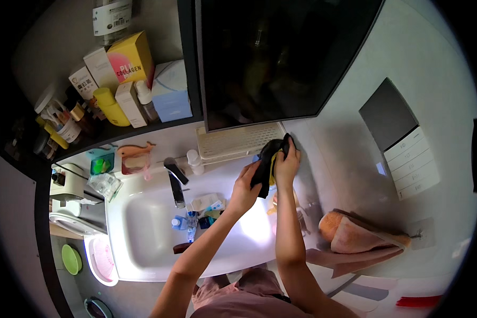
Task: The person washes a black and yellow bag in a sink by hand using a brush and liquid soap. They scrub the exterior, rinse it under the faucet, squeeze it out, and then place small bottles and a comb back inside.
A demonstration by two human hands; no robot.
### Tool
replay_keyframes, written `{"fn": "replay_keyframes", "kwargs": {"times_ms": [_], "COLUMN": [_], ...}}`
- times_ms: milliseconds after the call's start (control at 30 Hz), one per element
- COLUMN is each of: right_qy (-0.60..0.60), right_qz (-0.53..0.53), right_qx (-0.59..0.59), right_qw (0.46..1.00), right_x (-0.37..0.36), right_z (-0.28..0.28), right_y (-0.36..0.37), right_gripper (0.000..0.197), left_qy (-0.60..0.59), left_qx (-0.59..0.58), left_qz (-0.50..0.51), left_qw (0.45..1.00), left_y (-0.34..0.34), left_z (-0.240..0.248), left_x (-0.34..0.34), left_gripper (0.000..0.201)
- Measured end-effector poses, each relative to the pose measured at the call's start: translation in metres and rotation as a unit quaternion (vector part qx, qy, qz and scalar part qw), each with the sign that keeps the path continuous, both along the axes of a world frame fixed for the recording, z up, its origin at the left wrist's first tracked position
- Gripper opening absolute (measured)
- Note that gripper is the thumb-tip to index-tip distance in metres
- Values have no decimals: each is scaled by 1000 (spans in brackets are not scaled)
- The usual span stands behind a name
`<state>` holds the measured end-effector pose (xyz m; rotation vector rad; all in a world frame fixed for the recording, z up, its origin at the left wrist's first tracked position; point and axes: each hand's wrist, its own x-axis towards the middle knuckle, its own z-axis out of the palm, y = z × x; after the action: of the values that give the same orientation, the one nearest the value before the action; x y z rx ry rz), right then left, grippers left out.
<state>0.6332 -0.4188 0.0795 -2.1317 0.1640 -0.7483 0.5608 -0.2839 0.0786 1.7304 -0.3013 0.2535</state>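
Observation:
Both hands are at a black cloth item with some yellow, held bunched over the right end of the white sink counter. My left hand grips its lower left side with the fingers closed. Higher up, my right hand is closed on its upper right end. Whether it is a cloth, a glove or a pouch I cannot make out. Just behind it is a cream perforated rack, against the wall. Small bottles and packets, among them a light blue bottle, lie on the counter left of my left forearm.
Left of the rack stand a faucet and a white bottle, behind the basin. Overhead, a dark-framed cabinet shelf holds boxes and bottles, including a yellow box; its dark door hangs open. A towel hangs at right.

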Motion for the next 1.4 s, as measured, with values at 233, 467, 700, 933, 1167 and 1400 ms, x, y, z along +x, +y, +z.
{"fn": "replay_keyframes", "kwargs": {"times_ms": [233,467,700,933,1167,1400], "right_qy": [29,52,41,-20,-152,-4], "right_qz": [73,220,237,221,147,195], "right_qx": [-52,-53,-211,-306,-341,-413], "right_qw": [996,973,947,926,916,890], "right_x": [-7,-35,11,7,15,60], "right_z": [-5,1,52,67,58,36], "right_y": [41,147,166,190,205,212], "right_gripper": [49,42,24,25,32,18], "left_qy": [33,60,31,71,0,43], "left_qx": [-12,-36,-105,-149,-111,-48], "left_qz": [58,257,241,276,260,200], "left_qw": [998,964,964,947,959,978], "left_y": [28,94,97,110,110,113], "left_z": [-3,-4,0,6,-12,-17], "left_x": [-18,-69,-53,-39,-39,-36], "left_gripper": [55,51,49,45,50,54]}}
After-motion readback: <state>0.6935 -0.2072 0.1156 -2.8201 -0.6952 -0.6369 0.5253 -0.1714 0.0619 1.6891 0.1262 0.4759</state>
